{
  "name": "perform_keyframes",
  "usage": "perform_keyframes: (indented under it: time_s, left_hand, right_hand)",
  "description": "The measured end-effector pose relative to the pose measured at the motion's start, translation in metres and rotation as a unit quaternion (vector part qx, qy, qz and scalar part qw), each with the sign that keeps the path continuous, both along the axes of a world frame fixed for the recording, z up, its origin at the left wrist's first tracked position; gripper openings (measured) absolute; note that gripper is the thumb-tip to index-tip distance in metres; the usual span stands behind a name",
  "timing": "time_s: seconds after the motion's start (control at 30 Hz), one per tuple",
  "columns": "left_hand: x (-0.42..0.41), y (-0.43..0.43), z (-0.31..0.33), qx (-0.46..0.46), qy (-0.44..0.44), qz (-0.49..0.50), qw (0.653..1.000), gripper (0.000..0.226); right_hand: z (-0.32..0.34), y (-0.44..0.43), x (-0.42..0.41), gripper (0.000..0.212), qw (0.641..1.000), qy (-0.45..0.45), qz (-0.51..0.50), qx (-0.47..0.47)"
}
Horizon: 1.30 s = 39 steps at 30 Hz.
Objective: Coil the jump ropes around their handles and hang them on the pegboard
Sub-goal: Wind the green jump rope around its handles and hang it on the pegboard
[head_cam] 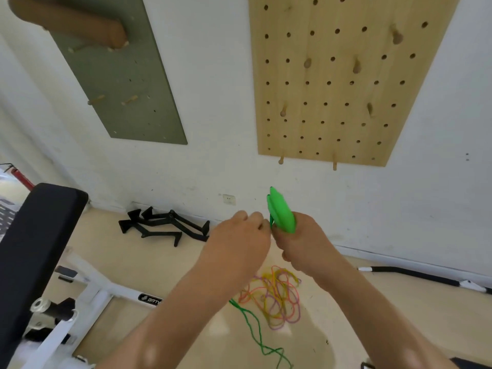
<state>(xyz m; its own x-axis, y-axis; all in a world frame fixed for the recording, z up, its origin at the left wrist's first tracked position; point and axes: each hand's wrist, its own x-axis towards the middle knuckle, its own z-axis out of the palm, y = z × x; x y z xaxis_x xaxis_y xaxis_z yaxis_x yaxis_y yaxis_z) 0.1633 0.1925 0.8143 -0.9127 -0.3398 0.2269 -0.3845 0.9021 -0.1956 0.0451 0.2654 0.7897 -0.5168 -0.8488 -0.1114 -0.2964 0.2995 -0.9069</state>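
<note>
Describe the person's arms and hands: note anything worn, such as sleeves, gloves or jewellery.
The left forearm and right forearm are bare up to the picture's edge: no sleeves show. The left hand and right hand wear no gloves, and no watch, bracelet or ring is visible.

Handles sit below the right pegboard on the wall. Jump ropes lie on the floor beneath, with a weight bench to the left.

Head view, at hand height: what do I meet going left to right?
From the left: black bench pad → black floor brackets → left hand → green handles, gripped in the right hand → black bar by the wall.
</note>
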Motion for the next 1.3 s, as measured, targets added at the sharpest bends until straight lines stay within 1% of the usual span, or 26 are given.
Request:
perform_keyframes:
  time_s: [0.03,0.07,0.13,0.17,0.2,0.27,0.3,0.33,0.37,0.43,0.47,0.57,0.67,0.7,0.73,0.83,0.9,0.93,0.97,1.03,1.07,1.1,1.17,1.2,1.23,1.3]
  left_hand:
    - [0.004,-0.004,0.006,-0.011,0.004,-0.051,0.999,0.027]
    - [0.007,-0.012,0.006,-0.019,0.008,-0.102,0.995,0.027]
    - [0.013,-0.026,0.005,0.012,-0.01,-0.154,0.988,0.028]
    - [0.016,-0.029,0.011,0.054,-0.023,-0.148,0.987,0.027]
    - [0.019,-0.031,0.013,0.089,-0.018,-0.141,0.986,0.022]
    - [0.021,-0.035,0.023,0.144,0.01,-0.096,0.985,0.021]
    - [0.022,-0.037,0.028,0.157,0.024,-0.065,0.985,0.021]
    - [0.024,-0.04,0.034,0.151,0.032,-0.062,0.986,0.018]
    - [0.026,-0.045,0.039,0.135,0.038,-0.083,0.987,0.015]
    - [0.029,-0.056,0.044,0.11,0.074,-0.156,0.979,0.018]
    - [0.032,-0.062,0.045,0.152,0.083,-0.16,0.972,0.018]
    - [0.039,-0.074,0.058,0.364,0.086,-0.128,0.918,0.013]
    - [0.041,-0.087,0.078,0.457,-0.001,-0.1,0.884,0.02]
    - [0.042,-0.093,0.083,0.49,-0.015,-0.096,0.866,0.022]
    - [0.043,-0.098,0.084,0.532,-0.008,-0.098,0.841,0.021]
    - [0.046,-0.103,0.08,0.648,0.094,-0.13,0.745,0.012]
    - [0.043,-0.102,0.062,0.701,0.183,-0.111,0.68,0.017]
    - [0.04,-0.101,0.052,0.716,0.223,-0.088,0.656,0.021]
    - [0.037,-0.099,0.04,0.72,0.258,-0.069,0.641,0.022]
    - [0.032,-0.092,0.023,0.72,0.299,-0.056,0.623,0.025]
    - [0.031,-0.088,0.018,0.717,0.307,-0.052,0.623,0.032]
    - [0.031,-0.086,0.013,0.707,0.313,-0.043,0.632,0.043]
    - [0.035,-0.084,0.005,0.664,0.313,-0.027,0.678,0.06]
    - [0.037,-0.084,0.0,0.636,0.31,-0.026,0.707,0.062]
    - [0.039,-0.084,-0.004,0.605,0.3,-0.029,0.737,0.057]
    - [0.044,-0.084,-0.007,0.547,0.275,-0.025,0.79,0.04]
  right_hand:
    - [-0.001,-0.005,0.002,0.025,0.994,0.098,0.024,0.031]
    - [-0.001,-0.01,0.004,0.022,0.983,0.166,0.05,0.057]
    - [0.0,-0.016,0.007,0.011,0.963,0.24,0.088,0.086]
    - [0.002,-0.017,0.009,0.008,0.955,0.26,0.104,0.096]
    - [0.005,-0.018,0.01,0.014,0.95,0.27,0.12,0.102]
    - [0.012,-0.021,0.013,0.035,0.945,0.265,0.149,0.117]
    - [0.014,-0.023,0.014,0.043,0.941,0.268,0.163,0.128]
    - [0.016,-0.025,0.016,0.049,0.936,0.274,0.174,0.138]
    - [0.018,-0.026,0.018,0.051,0.932,0.278,0.182,0.146]
    - [0.026,-0.026,0.022,0.048,0.926,0.284,0.191,0.156]
    - [0.032,-0.025,0.023,0.047,0.924,0.286,0.195,0.161]
    - [0.055,-0.023,0.027,0.041,0.91,0.3,0.231,0.17]
    - [0.069,-0.023,0.033,0.034,0.89,0.315,0.29,0.157]
    - [0.072,-0.023,0.034,0.033,0.889,0.304,0.308,0.15]
    - [0.076,-0.023,0.034,0.033,0.894,0.282,0.321,0.138]
    - [0.082,-0.027,0.032,0.031,0.927,0.179,0.32,0.081]
    - [0.082,-0.03,0.031,0.032,0.946,0.129,0.295,0.044]
    - [0.08,-0.032,0.032,0.033,0.954,0.103,0.28,0.027]
    - [0.077,-0.033,0.033,0.034,0.963,0.069,0.262,0.01]
    - [0.07,-0.036,0.034,0.031,0.975,-0.011,0.223,-0.016]
    - [0.067,-0.037,0.035,0.025,0.978,-0.042,0.205,-0.021]
    - [0.063,-0.039,0.036,0.019,0.98,-0.063,0.189,-0.021]
    - [0.056,-0.041,0.038,0.016,0.982,-0.086,0.169,-0.019]
    - [0.053,-0.043,0.038,0.016,0.983,-0.088,0.16,-0.016]
    - [0.051,-0.044,0.037,0.017,0.985,-0.082,0.149,-0.014]
    - [0.048,-0.048,0.032,0.02,0.992,-0.045,0.12,-0.007]
